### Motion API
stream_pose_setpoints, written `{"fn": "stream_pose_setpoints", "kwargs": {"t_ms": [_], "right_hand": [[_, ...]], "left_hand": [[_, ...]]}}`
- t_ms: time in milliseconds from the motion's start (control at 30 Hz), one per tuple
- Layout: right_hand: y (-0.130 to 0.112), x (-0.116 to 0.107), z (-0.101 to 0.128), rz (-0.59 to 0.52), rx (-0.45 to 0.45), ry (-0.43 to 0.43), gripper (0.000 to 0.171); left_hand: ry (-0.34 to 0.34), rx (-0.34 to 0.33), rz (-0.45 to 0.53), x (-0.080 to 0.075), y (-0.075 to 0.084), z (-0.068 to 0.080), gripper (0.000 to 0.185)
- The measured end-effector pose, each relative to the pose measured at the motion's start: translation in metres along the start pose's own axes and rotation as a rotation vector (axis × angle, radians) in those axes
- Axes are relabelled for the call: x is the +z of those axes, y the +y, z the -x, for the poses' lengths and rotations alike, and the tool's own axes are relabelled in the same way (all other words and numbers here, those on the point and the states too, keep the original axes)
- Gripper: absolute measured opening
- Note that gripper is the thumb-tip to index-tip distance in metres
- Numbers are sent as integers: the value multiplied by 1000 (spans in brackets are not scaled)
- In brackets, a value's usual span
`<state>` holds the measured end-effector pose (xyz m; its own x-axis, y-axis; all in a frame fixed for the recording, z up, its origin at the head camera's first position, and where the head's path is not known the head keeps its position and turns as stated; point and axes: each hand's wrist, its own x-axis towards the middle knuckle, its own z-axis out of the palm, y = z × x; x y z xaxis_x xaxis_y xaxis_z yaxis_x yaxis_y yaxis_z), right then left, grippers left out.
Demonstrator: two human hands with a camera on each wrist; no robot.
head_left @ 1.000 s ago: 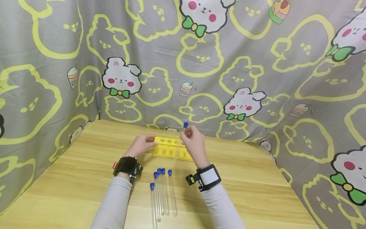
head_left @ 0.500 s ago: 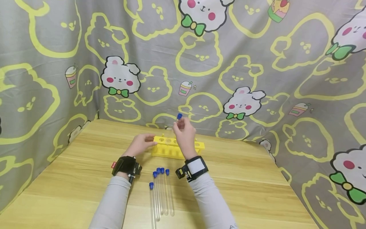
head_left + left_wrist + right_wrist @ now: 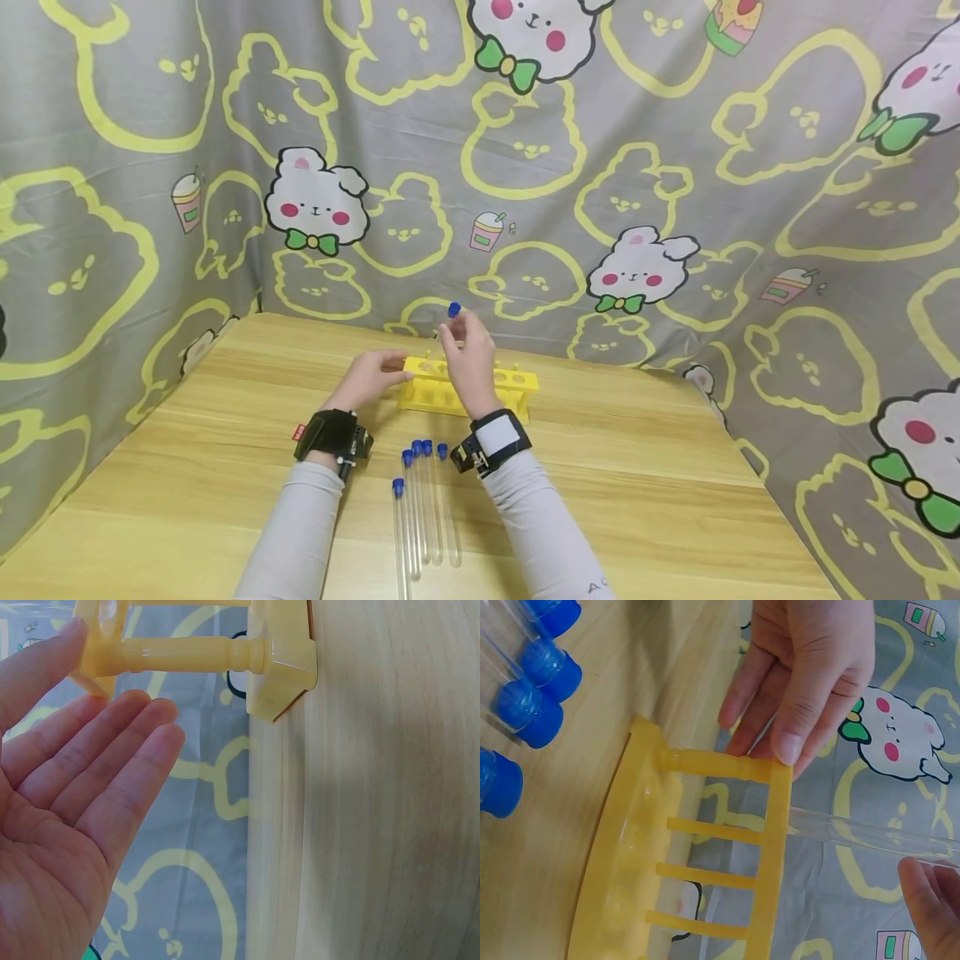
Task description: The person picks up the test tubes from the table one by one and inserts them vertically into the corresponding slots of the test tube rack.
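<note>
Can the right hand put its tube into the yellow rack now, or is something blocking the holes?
Probably yes. The right hand holds the tube above the yellow rack; the left hand touches only the rack's left end.

Bare worktop (image 3: 637, 467) lies open right of the yellow test-tube rack (image 3: 517, 385); four loose capped tubes (image 3: 423, 500) block the near middle, curtain (image 3: 600, 167) close behind.
</note>
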<state>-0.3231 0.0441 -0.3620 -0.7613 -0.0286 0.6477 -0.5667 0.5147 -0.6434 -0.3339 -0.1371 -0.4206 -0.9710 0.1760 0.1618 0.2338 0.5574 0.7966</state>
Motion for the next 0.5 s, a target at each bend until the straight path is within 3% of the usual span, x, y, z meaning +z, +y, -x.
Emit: {"fn": "stream_pose_setpoints", "kwargs": {"t_ms": [500], "right_hand": [[7, 16, 6, 136, 45, -165, 13]], "left_hand": [[1, 4, 5, 1, -1, 0, 54]]}}
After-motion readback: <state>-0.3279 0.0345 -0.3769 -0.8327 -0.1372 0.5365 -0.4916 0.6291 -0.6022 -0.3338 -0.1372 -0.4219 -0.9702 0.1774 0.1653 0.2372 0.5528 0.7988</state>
